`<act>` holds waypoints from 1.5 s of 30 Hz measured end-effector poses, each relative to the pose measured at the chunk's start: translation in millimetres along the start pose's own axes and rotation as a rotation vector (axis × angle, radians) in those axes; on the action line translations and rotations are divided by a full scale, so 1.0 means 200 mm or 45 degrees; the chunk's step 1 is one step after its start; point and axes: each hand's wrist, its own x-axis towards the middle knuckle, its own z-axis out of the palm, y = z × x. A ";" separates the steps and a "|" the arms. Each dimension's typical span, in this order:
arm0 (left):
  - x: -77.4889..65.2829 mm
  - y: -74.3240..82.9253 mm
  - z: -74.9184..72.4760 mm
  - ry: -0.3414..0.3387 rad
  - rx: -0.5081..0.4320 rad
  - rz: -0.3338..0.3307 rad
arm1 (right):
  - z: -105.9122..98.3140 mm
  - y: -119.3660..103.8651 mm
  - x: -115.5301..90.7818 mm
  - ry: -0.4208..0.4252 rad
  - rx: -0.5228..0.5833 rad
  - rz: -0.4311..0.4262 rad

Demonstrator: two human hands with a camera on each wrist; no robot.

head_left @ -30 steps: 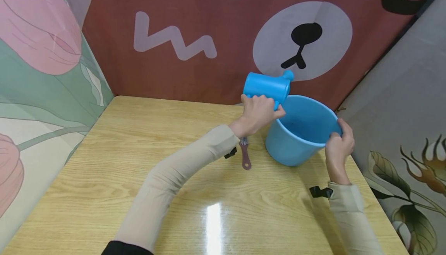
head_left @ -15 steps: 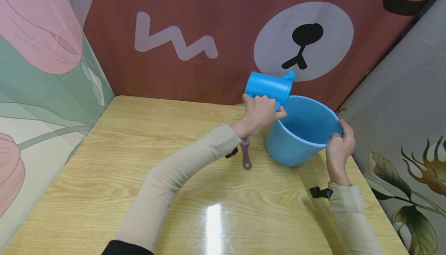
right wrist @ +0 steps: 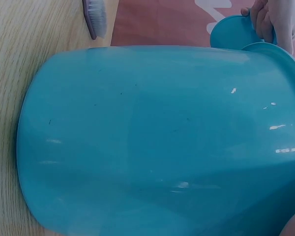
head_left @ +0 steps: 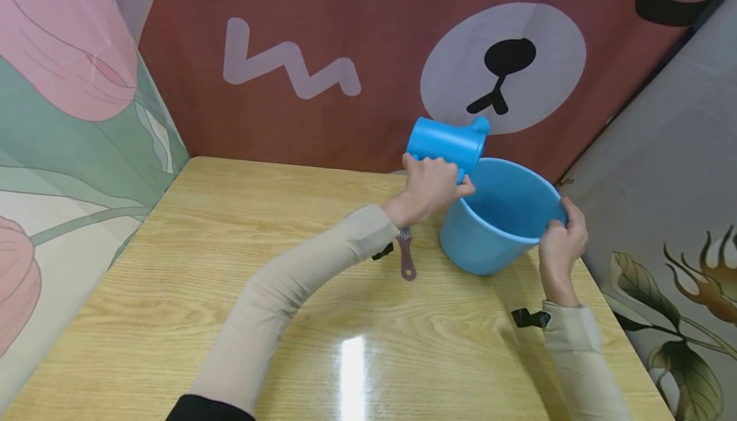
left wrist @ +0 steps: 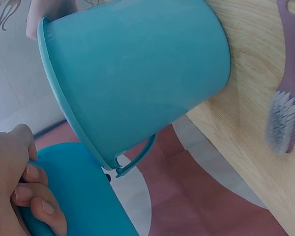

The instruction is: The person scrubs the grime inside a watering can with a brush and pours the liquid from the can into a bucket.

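Note:
My left hand [head_left: 432,184] grips the handle of a bright blue plastic mug [head_left: 446,141], which is held on its side above the left part of a bucket's rim. A rounded blue knob sticks out at the mug's right end. The mug's inside is hidden. The light blue bucket [head_left: 483,238] stands on the table, its mouth facing up and toward me. My right hand [head_left: 561,245] holds the bucket's right rim, thumb inside and fingers outside. In the left wrist view, curled fingers [left wrist: 39,199] wrap the mug's handle beside the bucket.
A scrubbing brush [head_left: 407,261] with a purple handle and grey bristles lies left of the bucket, partly behind my left wrist. The wooden table [head_left: 230,267] meets a printed brown wall cloth [head_left: 276,127] at the back. A loop handle [left wrist: 140,157] hangs at the bucket's rim.

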 end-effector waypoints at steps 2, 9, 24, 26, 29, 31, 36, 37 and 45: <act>0.00 0.00 0.00 -0.011 -0.005 0.002 | 0.00 0.00 0.00 -0.002 -0.003 -0.001; 0.00 0.00 0.00 0.015 0.016 0.012 | 0.00 0.01 0.00 -0.003 -0.006 0.000; 0.01 0.01 0.00 -0.016 0.050 0.025 | 0.01 0.01 0.00 0.009 -0.012 -0.009; 0.01 0.01 0.00 -0.020 0.056 0.033 | 0.01 0.01 0.00 0.008 -0.015 -0.012; 0.01 0.01 0.00 -0.031 0.059 0.044 | 0.00 0.01 0.00 0.006 -0.012 -0.013; 0.01 0.01 0.00 -0.035 0.068 0.046 | 0.00 0.01 0.00 0.003 -0.008 -0.012; 0.00 0.01 -0.01 -0.029 0.076 0.051 | 0.00 0.01 0.01 0.001 0.001 -0.007; 0.00 0.01 -0.01 -0.031 0.078 0.054 | 0.01 0.01 0.01 0.002 0.002 -0.007; 0.00 0.01 -0.01 -0.046 0.100 0.066 | 0.01 0.01 0.00 0.003 0.000 -0.007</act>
